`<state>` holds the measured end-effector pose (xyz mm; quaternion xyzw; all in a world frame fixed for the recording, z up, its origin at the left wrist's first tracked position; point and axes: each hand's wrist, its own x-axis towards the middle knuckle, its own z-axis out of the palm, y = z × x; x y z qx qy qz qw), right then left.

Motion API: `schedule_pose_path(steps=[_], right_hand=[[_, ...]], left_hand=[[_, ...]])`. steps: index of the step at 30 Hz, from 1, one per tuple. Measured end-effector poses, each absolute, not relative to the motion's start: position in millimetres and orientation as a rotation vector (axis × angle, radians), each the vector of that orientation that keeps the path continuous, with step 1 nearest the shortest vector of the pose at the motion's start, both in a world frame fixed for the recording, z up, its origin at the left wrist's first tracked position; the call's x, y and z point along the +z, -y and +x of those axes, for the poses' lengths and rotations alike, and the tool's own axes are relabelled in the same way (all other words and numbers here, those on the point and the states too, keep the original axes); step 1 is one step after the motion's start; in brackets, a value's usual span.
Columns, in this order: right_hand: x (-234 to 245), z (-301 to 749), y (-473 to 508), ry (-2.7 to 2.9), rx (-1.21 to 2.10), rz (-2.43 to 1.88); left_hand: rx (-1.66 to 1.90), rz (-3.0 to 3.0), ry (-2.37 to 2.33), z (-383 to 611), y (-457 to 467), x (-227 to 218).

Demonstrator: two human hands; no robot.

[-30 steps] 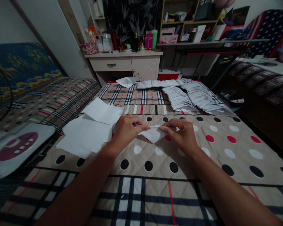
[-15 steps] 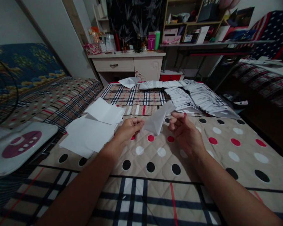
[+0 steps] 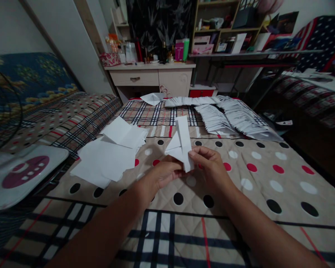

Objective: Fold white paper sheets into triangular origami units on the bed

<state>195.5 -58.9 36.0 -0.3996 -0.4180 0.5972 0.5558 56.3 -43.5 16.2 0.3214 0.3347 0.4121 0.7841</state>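
Note:
A partly folded white sheet of paper is held up over the bed, with a long narrow strip standing along its right side and a triangular flap at the left. My left hand is closed on its lower left part, some fingers hidden behind the paper. The thumb and fingers of my right hand pinch its lower right edge. To the left lies a loose pile of white paper sheets. Beyond my right hand, folded white papers lie in overlapping rows.
A single folded paper and a row of folded papers lie at the bed's far edge. The bedspread is dotted and plaid. A white plastic board sits at left. Behind stands a dresser.
My right hand has moved left and now grips the paper, which it was apart from before. The paper has turned more upright and shows a narrow folded strip. My left hand has shifted right and nearer.

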Motion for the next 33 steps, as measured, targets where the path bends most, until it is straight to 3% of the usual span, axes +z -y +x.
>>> schedule_pose_path(steps=[8,14,23,33], right_hand=[[29.5,201.5,55.7,1.127,1.004,-1.260],[29.7,193.0,62.3,1.394,0.815,-1.286],[27.0,187.0,69.1,1.298,1.249,-1.037],[22.2,185.3,68.2,1.171,1.400,-1.005]], left_hand=[[1.114,0.377,-0.700,40.2,22.5,20.4],[1.141,0.733,-0.751,44.2,28.7,17.1],[1.162,0.657,-0.812,44.9,29.6,20.5],[1.187,0.627,-0.864,48.1,31.4,22.0]])
